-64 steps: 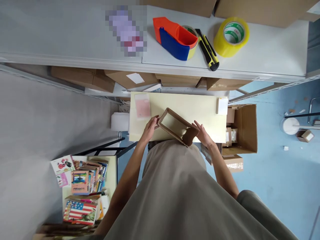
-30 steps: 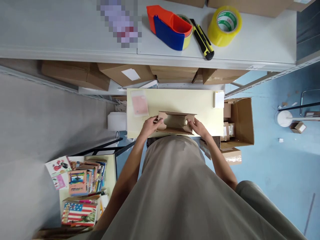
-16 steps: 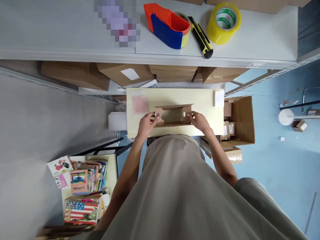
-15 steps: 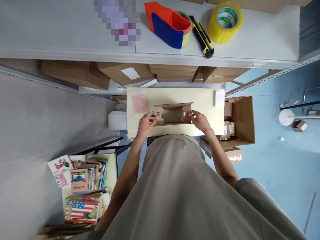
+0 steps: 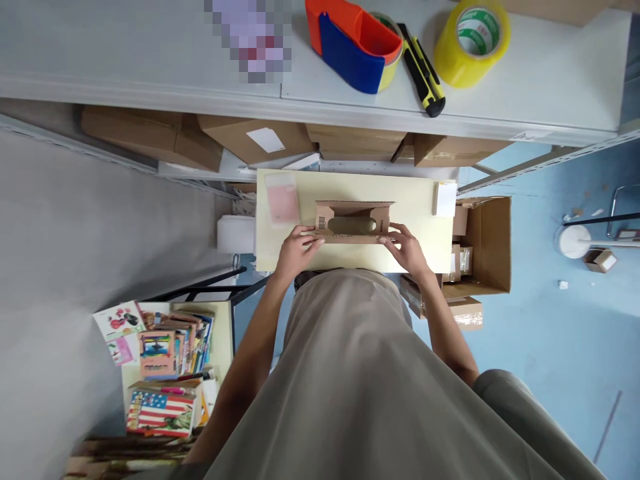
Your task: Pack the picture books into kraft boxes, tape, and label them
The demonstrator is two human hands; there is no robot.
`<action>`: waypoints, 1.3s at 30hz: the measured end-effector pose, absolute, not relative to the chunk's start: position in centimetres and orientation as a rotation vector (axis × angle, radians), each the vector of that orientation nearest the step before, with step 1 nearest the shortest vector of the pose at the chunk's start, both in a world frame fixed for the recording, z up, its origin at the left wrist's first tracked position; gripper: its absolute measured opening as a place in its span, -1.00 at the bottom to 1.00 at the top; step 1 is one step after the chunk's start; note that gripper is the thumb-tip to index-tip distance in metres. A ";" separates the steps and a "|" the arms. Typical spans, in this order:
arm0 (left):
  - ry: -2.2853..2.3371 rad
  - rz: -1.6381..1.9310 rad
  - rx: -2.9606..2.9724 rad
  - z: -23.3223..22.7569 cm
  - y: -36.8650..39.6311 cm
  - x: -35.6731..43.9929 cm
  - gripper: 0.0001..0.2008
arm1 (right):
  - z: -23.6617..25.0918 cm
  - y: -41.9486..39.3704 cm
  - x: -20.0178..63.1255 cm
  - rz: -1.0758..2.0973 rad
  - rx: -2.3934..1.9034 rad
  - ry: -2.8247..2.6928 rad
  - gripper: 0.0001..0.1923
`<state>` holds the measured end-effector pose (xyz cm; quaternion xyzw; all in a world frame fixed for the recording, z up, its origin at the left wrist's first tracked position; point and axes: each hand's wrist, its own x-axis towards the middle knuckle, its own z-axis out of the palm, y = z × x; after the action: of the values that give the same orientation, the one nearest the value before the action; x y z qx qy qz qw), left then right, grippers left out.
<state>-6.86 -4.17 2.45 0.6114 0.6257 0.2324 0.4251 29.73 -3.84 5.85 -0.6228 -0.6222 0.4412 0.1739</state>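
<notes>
a pale yellow table [image 5: 410,200] is taken as the landmark. its far edge is tucked under a grey shelf [image 5: 150,67], its near edge is met by the person's body, and its right edge is bordered by an open carton [image 5: 493,240] on the blue floor. bare tabletop is left to the right of the cardboard box [image 5: 353,223], out to a white pad [image 5: 445,199] at the table's right edge, and a narrower strip is left on its left, where a pink packet [image 5: 283,205] lies near the far-left corner. little room is seen between the box and the table's near edge.

the cardboard box is set near the middle of the table, a little toward the near edge. its near left corner is gripped by the left hand [image 5: 295,250], with the fingers curled onto the near wall. its near right corner is gripped the same way by the right hand [image 5: 410,248], fingers bent over the edge. neither hand is spread flat.

the box's long axis is laid along the table's length, left to right. its open side is turned up toward the camera, with an oval cut-out shown in the middle and a printed label at its left end.

on the shelf beyond the table's far edge, a tape dispenser [image 5: 357,43], a utility knife [image 5: 424,70] and a yellow tape roll [image 5: 473,41] are kept.
</notes>
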 end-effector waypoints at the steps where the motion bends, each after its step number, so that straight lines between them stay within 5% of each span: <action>1: 1.634 0.552 1.525 2.4 -3.8 -6.6 -0.65 | 5.6 -3.6 29.7 1.229 -1.803 -1.764 -0.23; 3: 1.759 0.499 1.478 2.5 -3.2 -6.2 -0.65 | 5.2 -3.0 29.6 1.207 -1.869 -1.716 -0.28; 7: 1.756 0.478 1.479 3.0 -1.7 -5.9 0.00 | 4.9 -1.6 29.5 1.192 -1.894 -1.672 -0.14; 9: 1.645 0.509 1.600 3.4 -0.8 -5.9 0.10 | 5.1 -1.0 29.5 1.182 -1.847 -1.741 -0.09; 12: 1.513 0.537 1.754 3.9 0.5 -5.9 -0.03 | 5.4 -0.5 29.7 1.129 -1.798 -1.810 -0.15; 17: 1.482 0.530 1.787 3.4 0.1 -6.1 -0.50 | 4.6 -1.2 30.0 1.050 -1.764 -1.895 -0.57; 21: 1.545 0.628 1.679 2.3 -1.2 -5.7 -0.72 | 3.6 -2.2 29.5 1.037 -1.791 -1.852 -0.55; 39: 1.640 0.843 1.253 1.4 -0.7 -4.5 -0.75 | 4.7 -1.1 27.4 1.056 -1.867 -1.556 -0.55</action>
<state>-4.47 -0.66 1.36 0.5045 0.6604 0.3394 0.4406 27.38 -1.08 4.72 -0.6834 -0.5697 0.3864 0.2433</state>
